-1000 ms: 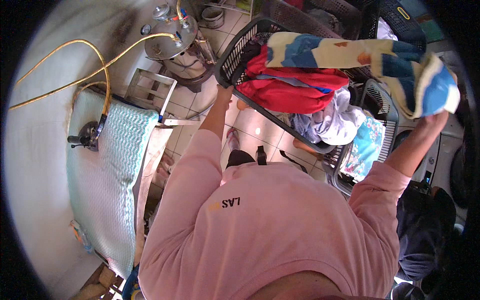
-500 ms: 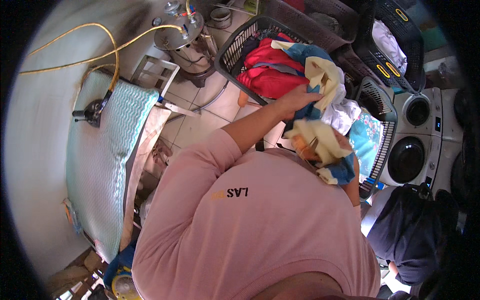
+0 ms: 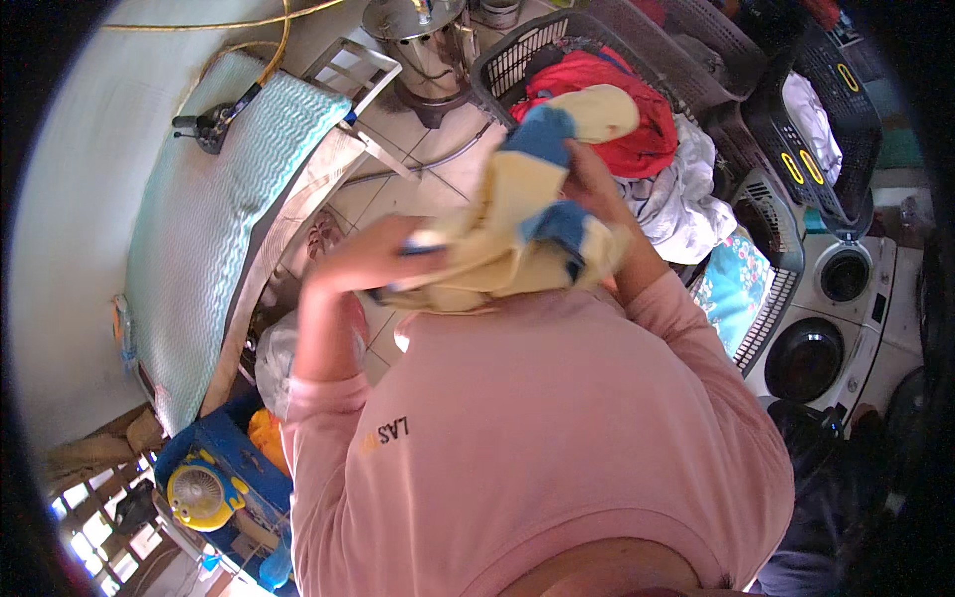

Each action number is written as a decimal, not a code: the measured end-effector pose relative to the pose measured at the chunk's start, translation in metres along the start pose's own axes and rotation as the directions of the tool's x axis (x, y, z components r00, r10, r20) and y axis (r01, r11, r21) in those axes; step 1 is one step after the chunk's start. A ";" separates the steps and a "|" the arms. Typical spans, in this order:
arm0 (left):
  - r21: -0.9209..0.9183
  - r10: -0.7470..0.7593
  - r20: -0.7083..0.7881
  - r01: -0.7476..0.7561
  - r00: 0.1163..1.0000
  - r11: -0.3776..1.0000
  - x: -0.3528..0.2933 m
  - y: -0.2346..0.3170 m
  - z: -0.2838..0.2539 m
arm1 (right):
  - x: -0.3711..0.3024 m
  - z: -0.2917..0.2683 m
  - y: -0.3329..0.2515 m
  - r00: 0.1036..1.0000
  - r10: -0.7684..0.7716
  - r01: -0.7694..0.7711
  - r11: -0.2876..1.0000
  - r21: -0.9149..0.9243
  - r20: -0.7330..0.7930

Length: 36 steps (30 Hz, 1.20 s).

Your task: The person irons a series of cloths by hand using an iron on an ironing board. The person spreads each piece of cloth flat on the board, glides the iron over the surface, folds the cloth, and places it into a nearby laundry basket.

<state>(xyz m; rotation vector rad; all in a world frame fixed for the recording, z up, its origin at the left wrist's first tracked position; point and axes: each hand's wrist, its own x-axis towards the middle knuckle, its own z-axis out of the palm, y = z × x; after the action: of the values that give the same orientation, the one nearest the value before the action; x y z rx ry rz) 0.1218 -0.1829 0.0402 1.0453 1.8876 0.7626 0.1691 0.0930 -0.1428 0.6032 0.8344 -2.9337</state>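
A cream garment with blue patches is bunched up in front of my chest, partly smeared by motion. My left hand grips its left edge, the fingertips covered by cloth. On the other side my right hand grasps the cloth near its upper right, with folds hanging over the fingers. Just beyond the garment stands a dark laundry basket holding red cloth. A white cloth spills over beside it.
An ironing board with a teal wavy cover and an iron stands at left. A metal boiler is behind. More baskets and front-loading machines line the right. A blue bin sits lower left.
The garment has come away from the basket toward the left, in front of my chest. My left hand has moved left and down, and my right hand now shows. The view has turned.
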 end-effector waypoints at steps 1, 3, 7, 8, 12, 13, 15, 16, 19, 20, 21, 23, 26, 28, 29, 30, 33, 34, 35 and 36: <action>-0.237 -0.129 -0.094 0.104 0.987 0.966 -0.031 -0.025 -0.002 | 0.000 0.020 0.012 0.998 0.006 0.006 0.985 -0.174 0.067; -0.306 -0.374 -0.341 0.274 0.863 0.912 -0.097 -0.047 -0.008 | -0.021 0.086 0.034 0.986 0.136 -0.076 0.883 -0.464 0.098; -0.183 -0.398 -0.791 0.441 0.464 0.879 -0.191 -0.090 0.001 | -0.013 0.088 0.074 0.933 0.314 -0.211 0.873 -0.439 0.176; -0.220 -0.415 -0.799 0.431 0.435 0.875 -0.207 -0.095 0.000 | -0.012 0.094 0.075 0.927 0.327 -0.217 0.866 -0.450 0.184; -0.147 -0.301 -0.914 0.468 0.272 0.871 -0.248 -0.120 0.000 | -0.005 0.125 0.083 0.905 0.392 -0.280 0.842 -0.460 0.166; -0.039 -0.187 -0.956 0.536 0.225 0.843 -0.251 -0.127 -0.009 | 0.001 0.135 0.086 0.927 0.322 -0.177 0.831 -0.528 0.195; 0.117 0.029 -0.989 0.654 0.144 0.748 -0.262 -0.136 -0.034 | 0.006 0.179 0.090 0.960 0.213 -0.029 0.726 -0.688 0.183; 0.168 0.129 -0.986 0.700 0.108 0.694 -0.271 -0.137 -0.049 | 0.004 0.212 0.089 0.977 0.160 0.011 0.628 -0.778 0.143; 0.259 0.440 -0.897 0.766 -0.035 0.589 -0.310 -0.140 -0.109 | 0.029 0.267 0.115 0.834 -0.136 0.479 0.657 -0.582 0.534; 0.243 0.492 -0.865 0.775 -0.100 0.583 -0.333 -0.121 -0.120 | 0.026 0.297 0.129 0.782 -0.189 0.542 0.677 -0.498 0.595; 0.211 0.545 -0.825 0.811 -0.153 0.546 -0.347 -0.121 -0.135 | 0.029 0.315 0.142 0.764 -0.196 0.565 0.663 -0.491 0.615; 0.167 0.625 -0.755 0.863 -0.199 0.477 -0.372 -0.125 -0.156 | 0.042 0.339 0.175 0.780 -0.104 0.477 0.737 -0.479 0.617; 0.110 0.482 -0.862 0.873 -0.154 0.475 -0.407 -0.183 -0.171 | 0.081 0.331 0.231 0.852 0.136 0.256 0.734 -0.629 0.506; -0.009 0.078 -0.995 0.832 -0.063 0.555 -0.410 -0.256 -0.173 | 0.111 0.306 0.257 0.751 0.535 0.060 0.529 -0.847 0.387; 0.039 0.049 -0.999 0.859 0.016 0.510 -0.416 -0.292 -0.160 | 0.117 0.299 0.266 0.776 0.513 0.127 0.443 -0.887 0.367; 0.127 0.001 -0.990 0.895 0.140 0.427 -0.431 -0.332 -0.140 | 0.121 0.291 0.272 0.795 0.491 0.192 0.350 -0.917 0.355; 0.038 -0.281 -0.946 0.913 0.164 0.406 -0.425 -0.385 -0.089 | 0.169 0.267 0.263 0.896 0.234 0.269 0.388 -0.882 0.377; -0.051 -0.443 -0.883 0.906 0.156 0.420 -0.417 -0.384 -0.085 | 0.187 0.267 0.255 0.916 0.139 0.296 0.403 -0.866 0.377; -0.053 -0.446 -0.881 0.906 0.156 0.420 -0.414 -0.384 -0.082 | 0.202 0.275 0.248 0.940 0.060 0.298 0.335 -0.894 0.336; -0.086 -0.458 -0.874 0.876 0.163 0.475 -0.412 -0.385 -0.081 | 0.213 0.287 0.244 0.955 -0.022 0.291 0.264 -0.920 0.296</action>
<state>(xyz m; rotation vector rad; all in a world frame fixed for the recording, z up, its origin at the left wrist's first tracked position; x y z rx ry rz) 0.0361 -0.7336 -0.0772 -0.2690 3.1219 0.1542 -0.0977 -0.2472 -0.1202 0.0303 2.3934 -1.8262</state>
